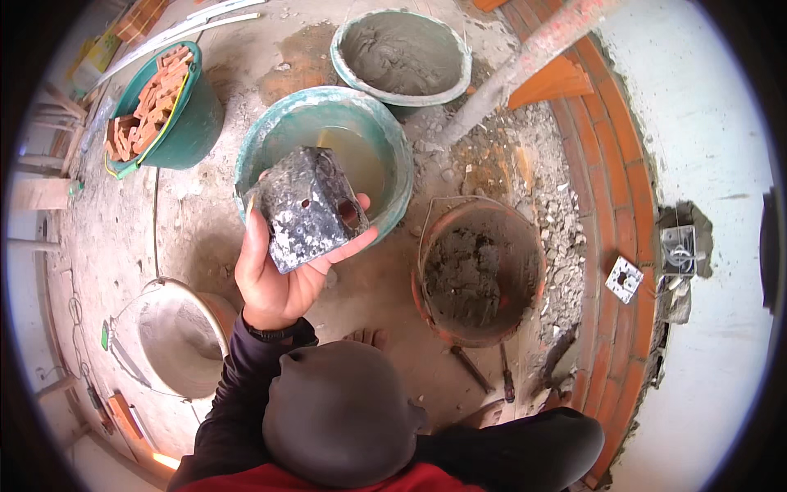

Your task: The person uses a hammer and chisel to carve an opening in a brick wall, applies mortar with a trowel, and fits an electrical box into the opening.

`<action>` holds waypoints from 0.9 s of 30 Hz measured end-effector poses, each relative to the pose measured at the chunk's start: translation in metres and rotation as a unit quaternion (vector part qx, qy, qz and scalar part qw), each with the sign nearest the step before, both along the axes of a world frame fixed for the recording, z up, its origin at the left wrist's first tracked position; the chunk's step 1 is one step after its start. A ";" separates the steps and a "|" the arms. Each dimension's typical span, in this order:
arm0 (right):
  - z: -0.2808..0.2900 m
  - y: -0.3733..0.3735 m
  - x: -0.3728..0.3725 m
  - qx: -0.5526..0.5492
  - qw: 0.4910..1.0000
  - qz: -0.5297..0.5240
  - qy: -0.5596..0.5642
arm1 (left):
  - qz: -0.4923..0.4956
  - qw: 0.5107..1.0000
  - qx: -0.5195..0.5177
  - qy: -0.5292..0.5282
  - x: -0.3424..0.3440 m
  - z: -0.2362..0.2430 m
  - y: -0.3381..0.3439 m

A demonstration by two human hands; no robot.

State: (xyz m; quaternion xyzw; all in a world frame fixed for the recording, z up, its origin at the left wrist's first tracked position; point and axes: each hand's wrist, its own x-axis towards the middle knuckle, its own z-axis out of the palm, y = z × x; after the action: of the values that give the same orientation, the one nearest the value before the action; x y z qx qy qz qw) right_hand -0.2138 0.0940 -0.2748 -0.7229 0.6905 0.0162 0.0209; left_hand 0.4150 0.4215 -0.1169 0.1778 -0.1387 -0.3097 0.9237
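Observation:
My left hand (pixel 283 287), palm up and fingers curled, holds a black electrical back box (pixel 305 221) spattered with grey-white mortar. Round holes show in its sides. The box is raised over the near rim of a green basin (pixel 256 135) with murky water in it. My right hand is out of view. Right of the held box, a reddish bucket (pixel 529 299) contains grey mortar. On the brick ledge (pixel 611 168) lies a small white square plate (pixel 625 279). Beside it, a wall box (pixel 678 250) with pale cables is set into the white wall (pixel 697 107).
A second basin (pixel 457 94) at the back holds wet mortar. Broken bricks fill a green bucket (pixel 197 123) at the far left; a pale bucket (pixel 221 324) stands nearer. A pole (pixel 508 82) slants down amid rubble (pixel 561 238). Two tools with dark handles (pixel 471 369) lie below the reddish bucket.

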 end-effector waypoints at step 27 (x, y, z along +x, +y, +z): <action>0.266 0.015 0.734 -0.166 0.732 0.618 0.232 | 0.078 0.993 0.013 0.089 -0.007 -0.058 -0.010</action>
State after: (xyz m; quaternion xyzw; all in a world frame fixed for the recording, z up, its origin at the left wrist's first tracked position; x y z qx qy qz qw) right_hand 0.5202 0.1089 -0.0084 -0.9561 0.0662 0.0777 -0.2746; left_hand 0.4081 0.4111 -0.1746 0.1718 -0.0371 -0.2533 0.9513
